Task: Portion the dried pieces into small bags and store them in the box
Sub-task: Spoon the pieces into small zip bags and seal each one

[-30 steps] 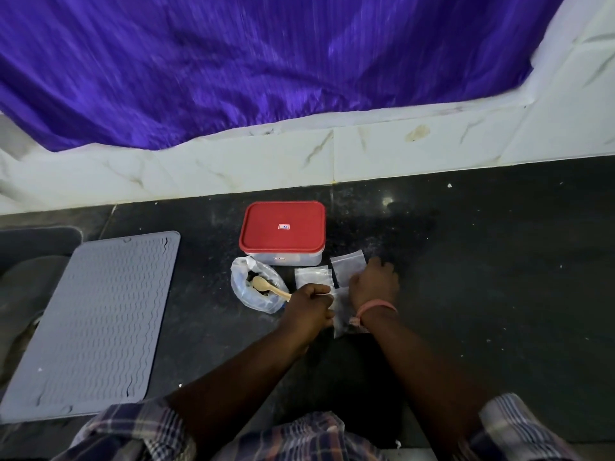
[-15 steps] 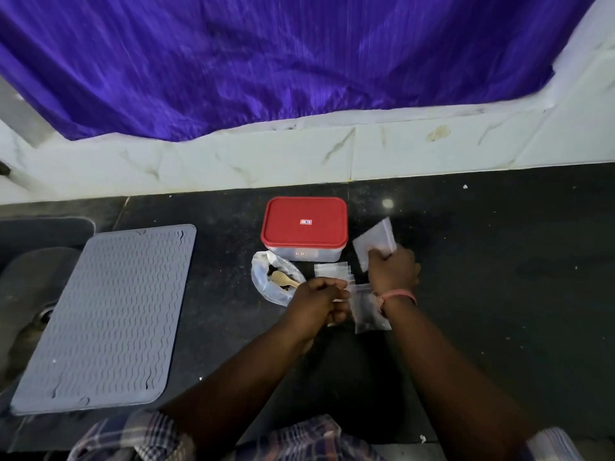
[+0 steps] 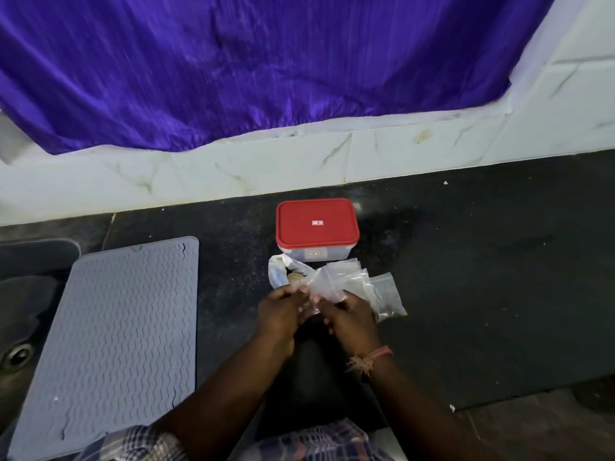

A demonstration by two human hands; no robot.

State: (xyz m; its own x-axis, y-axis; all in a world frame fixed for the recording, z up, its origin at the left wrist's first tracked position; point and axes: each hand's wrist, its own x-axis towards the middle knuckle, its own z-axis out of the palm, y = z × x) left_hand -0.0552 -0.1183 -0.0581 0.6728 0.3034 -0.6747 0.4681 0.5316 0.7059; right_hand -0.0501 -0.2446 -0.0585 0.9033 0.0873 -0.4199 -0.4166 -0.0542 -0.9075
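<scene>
Two hands meet over the dark counter (image 3: 466, 277): the left hand (image 3: 279, 314) and right hand (image 3: 352, 319) both pinch one small clear bag (image 3: 324, 282), just in front of the lidded red box (image 3: 317, 227). More small bags (image 3: 382, 294) lie beside it on the right.

The right hand (image 3: 352, 316) no longer reaches toward the far bag beside the box (image 3: 317, 229); it now meets the left hand (image 3: 281, 312) in front, and both pinch one small clear bag (image 3: 327, 282), lifted over the stack of bags (image 3: 382, 294) on the counter.
</scene>
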